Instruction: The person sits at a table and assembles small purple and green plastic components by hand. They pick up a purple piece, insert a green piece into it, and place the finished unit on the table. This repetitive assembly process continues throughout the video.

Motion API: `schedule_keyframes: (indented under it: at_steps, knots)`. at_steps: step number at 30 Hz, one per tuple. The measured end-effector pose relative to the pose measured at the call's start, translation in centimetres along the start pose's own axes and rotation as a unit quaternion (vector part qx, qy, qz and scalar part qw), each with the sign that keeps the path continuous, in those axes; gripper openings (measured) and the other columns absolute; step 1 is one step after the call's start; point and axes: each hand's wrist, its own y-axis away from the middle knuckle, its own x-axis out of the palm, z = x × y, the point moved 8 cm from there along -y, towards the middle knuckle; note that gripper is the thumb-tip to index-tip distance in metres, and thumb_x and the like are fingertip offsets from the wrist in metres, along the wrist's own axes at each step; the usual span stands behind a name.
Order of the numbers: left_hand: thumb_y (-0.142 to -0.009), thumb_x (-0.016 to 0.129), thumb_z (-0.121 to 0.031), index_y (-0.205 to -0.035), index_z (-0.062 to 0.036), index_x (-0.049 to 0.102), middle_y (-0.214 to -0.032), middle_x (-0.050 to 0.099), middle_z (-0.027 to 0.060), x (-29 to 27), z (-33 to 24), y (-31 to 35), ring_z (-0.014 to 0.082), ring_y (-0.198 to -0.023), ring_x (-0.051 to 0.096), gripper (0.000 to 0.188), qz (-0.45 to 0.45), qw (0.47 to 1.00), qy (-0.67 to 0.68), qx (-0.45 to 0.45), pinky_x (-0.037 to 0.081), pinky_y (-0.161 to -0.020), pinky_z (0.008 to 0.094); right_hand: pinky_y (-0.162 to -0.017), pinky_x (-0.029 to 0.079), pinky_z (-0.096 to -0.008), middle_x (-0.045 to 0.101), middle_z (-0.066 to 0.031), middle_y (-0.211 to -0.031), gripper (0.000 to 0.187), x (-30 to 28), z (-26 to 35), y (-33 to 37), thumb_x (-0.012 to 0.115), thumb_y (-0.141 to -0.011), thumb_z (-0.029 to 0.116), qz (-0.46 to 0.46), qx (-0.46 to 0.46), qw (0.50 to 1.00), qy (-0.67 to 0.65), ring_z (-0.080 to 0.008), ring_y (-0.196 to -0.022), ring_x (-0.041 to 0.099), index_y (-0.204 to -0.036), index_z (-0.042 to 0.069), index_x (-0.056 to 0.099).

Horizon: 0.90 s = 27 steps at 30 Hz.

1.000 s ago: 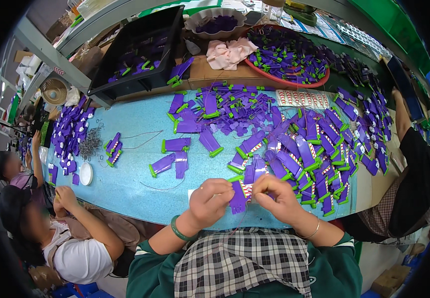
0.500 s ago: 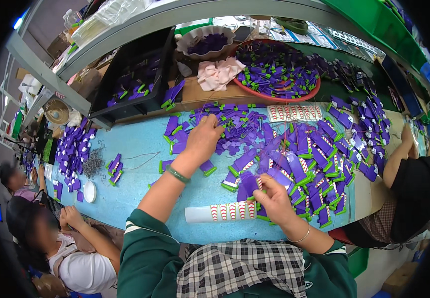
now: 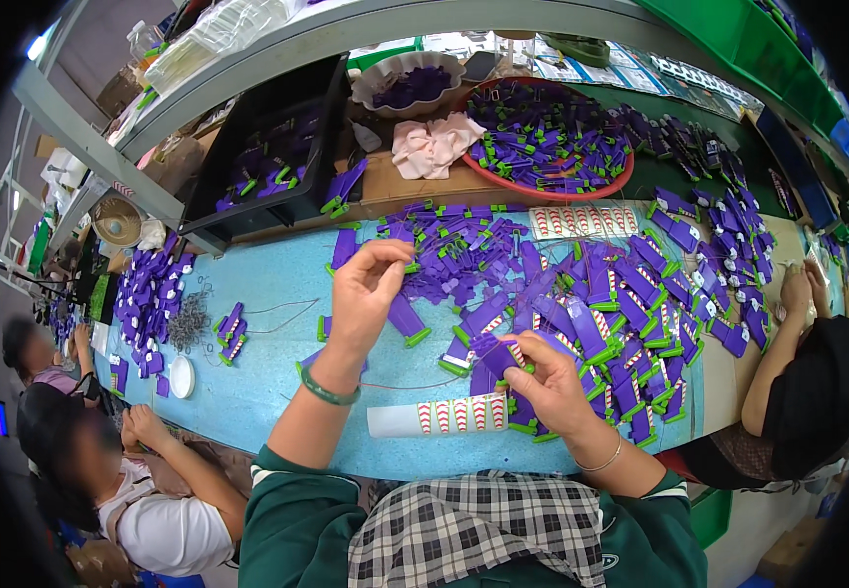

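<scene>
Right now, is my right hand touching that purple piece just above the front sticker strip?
Touching. The head view shows the right hand pinching the right side of the purple piece.

The blue tabletop (image 3: 273, 377) bears purple pieces (image 3: 589, 328) (many green-ended), a sticker strip (image 3: 436, 416), a white dish (image 3: 181, 378).

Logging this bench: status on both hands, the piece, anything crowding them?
Left hand: loosely curled, contents unclear. Right hand: gripping purple piece. Crowding: purple-and-green pieces, sticker strip nearby.
</scene>
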Motion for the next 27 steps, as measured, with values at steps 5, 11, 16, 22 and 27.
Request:
schedule_keyframes:
  at_steps: [5,11,16,22,27]
  knots:
    - [-0.074,0.06,0.009,-0.096,-0.0012,0.062,-0.1,0.058,0.0138,1.0,-6.3,3.7,0.0282,-0.098,0.057,0.024,-0.063,0.883,-0.384,0.262,0.045,-0.087,0.0348,-0.076,0.057,-0.0302,0.059,-0.0058,-0.108,0.038,-2.8,0.9,-0.1,0.055,-0.088,-0.004,-0.097,-0.077,0.989,-0.079,-0.0118,-0.09,0.059,-0.126,0.0,0.052]
    - [-0.072,0.065,0.001,-0.09,-0.0009,0.061,-0.099,0.058,0.0146,6.2,1.8,4.1,0.0332,-0.092,0.055,0.018,0.195,0.824,-0.51,0.15,0.047,-0.079,0.042,-0.074,0.057,-0.0314,0.062,-0.0052,-0.104,0.033,-2.6,-0.4,0.5,0.057,-0.089,-0.002,-0.083,-0.049,0.979,-0.178,-0.0123,-0.088,0.061,-0.122,0.0,0.053]
    - [-0.072,0.068,-0.004,-0.088,-0.0018,0.057,-0.089,0.058,0.0126,6.0,3.5,4.0,0.0295,-0.086,0.057,0.02,0.164,0.835,-0.509,0.129,0.048,-0.078,0.0392,-0.075,0.057,-0.0306,0.059,-0.0052,-0.107,0.036,-2.0,-2.0,1.3,0.057,-0.088,-0.003,-0.055,0.008,0.99,-0.131,-0.0118,-0.091,0.06,-0.123,-0.001,0.053]
    - [-0.084,0.063,-0.001,-0.095,-0.002,0.054,-0.097,0.061,0.0091,6.1,1.0,8.8,0.0129,-0.091,0.061,0.014,0.229,0.954,-0.043,-0.19,0.05,-0.075,0.0286,-0.076,0.056,-0.0274,0.056,-0.0056,-0.108,0.028,1.2,0.6,-0.3,0.059,-0.086,-0.003,0.046,-0.057,0.997,-0.035,-0.0143,-0.094,0.058,-0.113,-0.002,0.06]
    - [-0.084,0.061,0.005,-0.108,-0.0001,0.053,-0.104,0.057,0.0066,5.6,1.6,12.8,0.0157,-0.098,0.058,0.026,0.113,0.948,0.221,-0.201,0.049,-0.087,0.0296,-0.073,0.054,-0.0285,0.062,-0.0048,-0.101,0.024,3.7,-3.5,-0.1,0.062,-0.088,0.007,0.077,0.104,0.952,-0.277,-0.0136,-0.088,0.062,-0.111,0.0,0.062]
